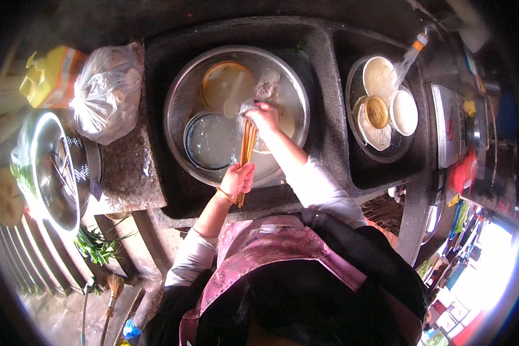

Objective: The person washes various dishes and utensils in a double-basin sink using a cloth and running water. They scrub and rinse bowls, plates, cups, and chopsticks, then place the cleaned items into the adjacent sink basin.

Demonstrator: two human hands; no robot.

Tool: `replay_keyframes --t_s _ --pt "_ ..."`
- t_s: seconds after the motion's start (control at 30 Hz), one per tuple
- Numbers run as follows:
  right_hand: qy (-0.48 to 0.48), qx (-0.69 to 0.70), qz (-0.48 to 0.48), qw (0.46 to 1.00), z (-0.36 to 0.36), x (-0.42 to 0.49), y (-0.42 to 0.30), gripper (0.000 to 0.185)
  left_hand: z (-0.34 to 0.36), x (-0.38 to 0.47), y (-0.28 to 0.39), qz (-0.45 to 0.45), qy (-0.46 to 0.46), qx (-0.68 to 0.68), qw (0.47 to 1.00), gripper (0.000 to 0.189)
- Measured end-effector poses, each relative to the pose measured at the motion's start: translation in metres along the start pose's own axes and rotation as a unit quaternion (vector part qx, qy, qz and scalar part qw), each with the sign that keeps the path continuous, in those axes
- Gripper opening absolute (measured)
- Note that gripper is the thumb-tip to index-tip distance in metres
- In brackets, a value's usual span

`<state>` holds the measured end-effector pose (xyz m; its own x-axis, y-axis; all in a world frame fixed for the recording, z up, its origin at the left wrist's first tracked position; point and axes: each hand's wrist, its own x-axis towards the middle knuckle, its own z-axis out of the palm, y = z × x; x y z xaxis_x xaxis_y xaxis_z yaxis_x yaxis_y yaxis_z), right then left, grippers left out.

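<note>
My left hand [238,178], with an orange band at the wrist, grips a bundle of wooden chopsticks [248,142] near its lower end. At the far end of the bundle, my right hand [263,116] presses a greyish scrubber or cloth [248,107] around the sticks; blur hides its exact kind. Both hands are over a wide metal basin [175,95] of cloudy water. Inside it lie a dark-rimmed round dish [209,140], a yellowish round dish [225,82] and a crumpled pale cloth-like thing [268,84].
In the right sink compartment, water runs from an orange-banded tap [421,41] over white bowls [403,113] and a small brown bowl [376,112]. Left of the sink stand a tied plastic bag [108,95], a yellow pump jug [52,78] and a metal colander [56,173] holding chopsticks.
</note>
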<state>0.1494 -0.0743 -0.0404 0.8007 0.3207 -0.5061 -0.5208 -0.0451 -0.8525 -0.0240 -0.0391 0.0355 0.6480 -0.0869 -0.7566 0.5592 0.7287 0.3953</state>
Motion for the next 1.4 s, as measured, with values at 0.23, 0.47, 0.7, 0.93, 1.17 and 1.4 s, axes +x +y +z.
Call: replay_keyframes --t_s 0.23,0.47,0.7,0.93,1.17,1.4 --pt "-0.129 0.293 0.122 0.939 -0.011 -0.033 -0.016 0.036 -0.019 0.001 0.006 0.011 -0.051 -0.036 0.998 0.02" --pt "-0.14 0.134 0.18 0.964 -0.046 -0.047 -0.031 0.031 -0.016 0.0 0.01 0.069 -0.013 -0.088 0.994 0.021" --pt "-0.181 0.057 0.167 0.968 -0.01 -0.07 -0.043 0.027 -0.002 0.016 0.012 0.036 -0.046 -0.036 0.998 0.022" --pt "-0.129 0.132 0.07 0.98 0.0 -0.062 -0.039 0.017 -0.007 -0.002 -0.007 0.052 0.011 -0.052 0.997 0.022" --pt "-0.171 -0.096 0.0 0.981 -0.016 -0.083 -0.008 0.012 -0.013 0.024 -0.001 0.0 -0.03 0.053 0.998 0.023" --pt "-0.376 -0.455 -0.174 0.788 -0.045 -0.082 -0.042 0.008 -0.007 -0.023 0.079 0.379 0.088 0.849 0.359 0.06"
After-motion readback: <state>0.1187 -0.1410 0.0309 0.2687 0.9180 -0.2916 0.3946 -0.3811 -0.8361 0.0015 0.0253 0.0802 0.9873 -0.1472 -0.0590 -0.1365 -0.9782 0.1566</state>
